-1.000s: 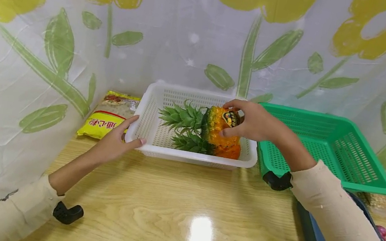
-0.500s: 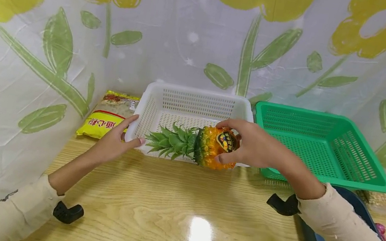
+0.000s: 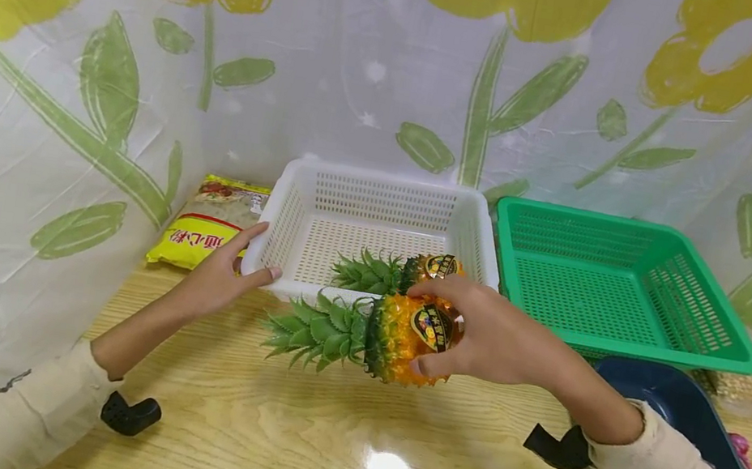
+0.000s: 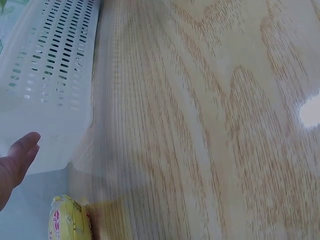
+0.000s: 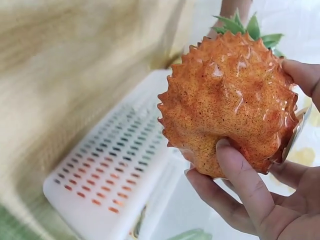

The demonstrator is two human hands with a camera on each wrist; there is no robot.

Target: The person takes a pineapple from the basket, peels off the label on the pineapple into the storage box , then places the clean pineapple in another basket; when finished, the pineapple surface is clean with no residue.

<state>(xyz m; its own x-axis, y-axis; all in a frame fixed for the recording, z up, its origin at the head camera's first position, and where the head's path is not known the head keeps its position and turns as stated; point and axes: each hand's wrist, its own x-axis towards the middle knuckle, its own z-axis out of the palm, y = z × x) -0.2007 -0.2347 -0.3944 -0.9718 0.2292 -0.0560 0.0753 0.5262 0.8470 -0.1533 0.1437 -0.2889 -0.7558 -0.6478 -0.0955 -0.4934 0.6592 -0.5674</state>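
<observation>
We see the right hand [image 3: 489,330] pinching a glossy orange-and-green spiky artificial pineapple [image 3: 396,340] between thumb and fingers; its body lies within the grasp, its leafy crown pointing leftward from the hand. In the head view, it overlaps the near wall of a white slotted plastic basket [image 3: 388,202], beyond the hand. Inside, just beyond the held fruit, we note a second pineapple [image 3: 370,273], partly hidden. The left hand [image 3: 222,276], thumb and forefinger spread, rests at the basket's left end, beside a yellow printed plastic bag [image 3: 199,231]. Right of the right hand, we find a green slotted plastic basket [image 3: 581,292].
</observation>
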